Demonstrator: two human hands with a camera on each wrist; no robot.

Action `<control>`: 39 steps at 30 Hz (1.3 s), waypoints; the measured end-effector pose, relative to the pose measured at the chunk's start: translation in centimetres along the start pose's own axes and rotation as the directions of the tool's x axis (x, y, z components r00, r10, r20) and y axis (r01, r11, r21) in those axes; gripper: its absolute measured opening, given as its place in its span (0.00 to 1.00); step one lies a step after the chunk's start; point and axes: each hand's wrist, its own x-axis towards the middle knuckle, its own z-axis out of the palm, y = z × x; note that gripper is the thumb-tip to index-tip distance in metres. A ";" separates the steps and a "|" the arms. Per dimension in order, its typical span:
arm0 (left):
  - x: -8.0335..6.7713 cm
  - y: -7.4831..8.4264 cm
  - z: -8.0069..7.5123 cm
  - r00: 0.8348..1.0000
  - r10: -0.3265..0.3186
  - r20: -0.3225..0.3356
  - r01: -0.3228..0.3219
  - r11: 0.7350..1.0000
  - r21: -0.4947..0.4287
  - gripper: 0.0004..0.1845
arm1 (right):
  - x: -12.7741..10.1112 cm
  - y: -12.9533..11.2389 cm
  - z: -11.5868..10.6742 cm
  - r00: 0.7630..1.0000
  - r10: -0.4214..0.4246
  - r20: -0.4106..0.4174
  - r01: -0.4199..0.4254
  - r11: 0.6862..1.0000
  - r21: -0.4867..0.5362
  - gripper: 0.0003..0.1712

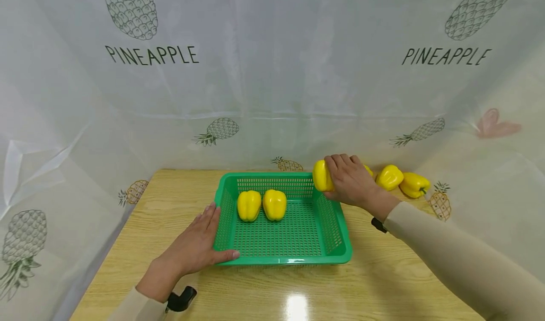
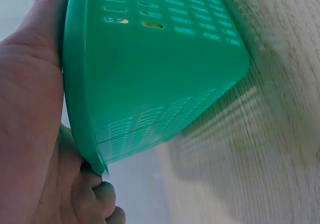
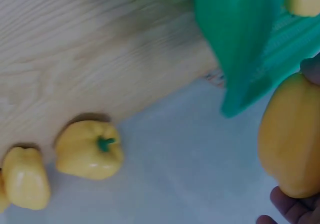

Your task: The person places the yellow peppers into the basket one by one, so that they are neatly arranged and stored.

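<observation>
A green perforated basket (image 1: 334,236) sits on the wooden table, with two yellow bell peppers (image 1: 249,205) (image 1: 274,203) side by side inside near its far wall. My right hand (image 1: 350,181) grips a third yellow pepper (image 1: 321,175) above the basket's far right corner; the right wrist view shows this pepper (image 3: 290,136) beside the basket's edge (image 3: 235,38). My left hand (image 1: 197,245) rests flat against the basket's left wall, thumb along the front rim. In the left wrist view the palm (image 2: 30,98) presses on the basket wall (image 2: 160,68).
More yellow peppers (image 1: 389,177) (image 1: 414,185) lie at the table's far right corner, also seen as peppers (image 3: 90,150) (image 3: 25,178) in the right wrist view. A pineapple-print sheet (image 1: 272,75) walls in the table on three sides. Bare wood (image 1: 272,292) lies in front.
</observation>
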 end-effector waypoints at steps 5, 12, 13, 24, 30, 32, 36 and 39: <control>0.0 -0.1 -0.1 1.000 -0.009 0.010 0.009 1.000 -0.003 0.72 | 2.3 -2.1 -1.2 1.000 0.001 -0.014 -0.001 1.000 0.008 0.55; 0.1 -0.4 0.1 1.000 -0.007 -0.006 0.008 1.000 0.007 0.72 | 4.5 -5.8 -1.1 0.994 0.065 0.086 -0.074 0.992 0.104 0.53; 0.1 -0.4 0.1 1.000 -0.006 -0.008 0.006 1.000 0.007 0.71 | 4.6 -6.2 -0.9 0.991 0.074 0.111 -0.086 0.990 0.112 0.53; 0.3 -0.4 0.2 1.000 -0.001 -0.022 0.001 1.000 -0.006 0.72 | 4.5 -8.6 0.9 0.897 0.102 0.431 -0.190 0.968 0.166 0.55; 0.4 -0.5 0.3 1.000 -0.001 -0.020 0.001 1.000 -0.010 0.72 | 4.2 -9.0 1.6 0.840 0.094 0.534 -0.228 0.955 0.191 0.45; 0.3 -0.5 0.4 1.000 -0.002 -0.016 0.002 1.000 -0.009 0.72 | 4.2 -9.1 1.8 0.831 0.092 0.549 -0.231 0.954 0.189 0.45; 0.3 -0.4 0.4 1.000 -0.005 -0.008 0.005 1.000 -0.014 0.72 | 4.1 -9.3 2.2 0.819 0.072 0.569 -0.208 0.962 0.177 0.45; 0.2 -0.4 0.4 1.000 -0.010 0.001 0.010 1.000 -0.023 0.72 | 4.2 -9.4 2.3 0.816 0.049 0.576 -0.155 0.978 0.137 0.48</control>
